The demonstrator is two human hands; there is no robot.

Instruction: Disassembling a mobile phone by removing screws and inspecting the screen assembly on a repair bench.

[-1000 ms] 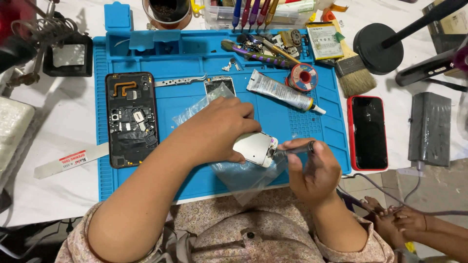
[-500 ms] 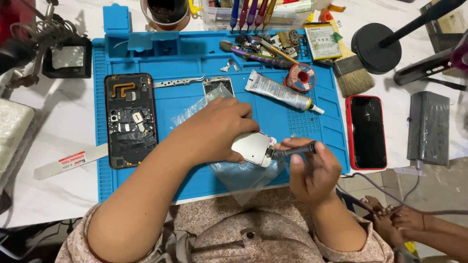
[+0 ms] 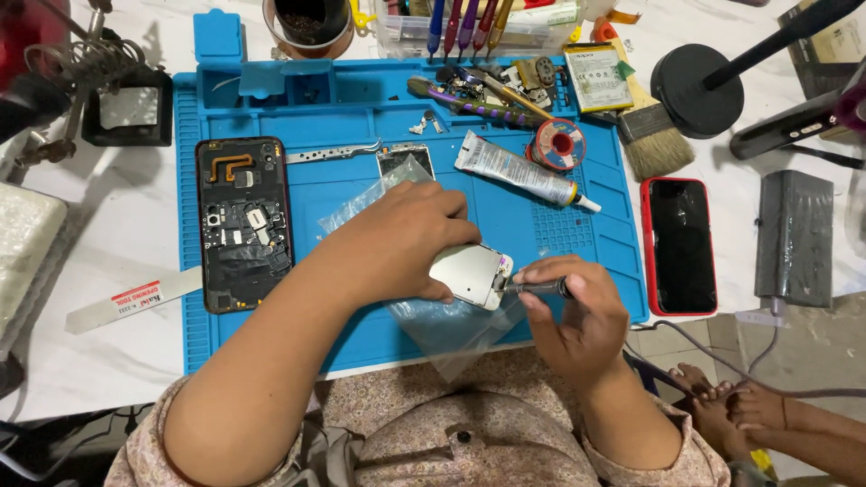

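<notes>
**Hands barely shifted on the phone panel**

Since the earlier frame almost nothing had moved; both hands stayed put. The left hand (image 3: 406,243) pressed flat over a silvery phone panel (image 3: 471,273), its grip closed on the top, atop a clear plastic bag (image 3: 446,325). The right hand (image 3: 577,316) pinched a slim metal tool (image 3: 532,289) just beside that grip. The panel looked light, thin, stiff and fragile; best held by its edges.
</notes>
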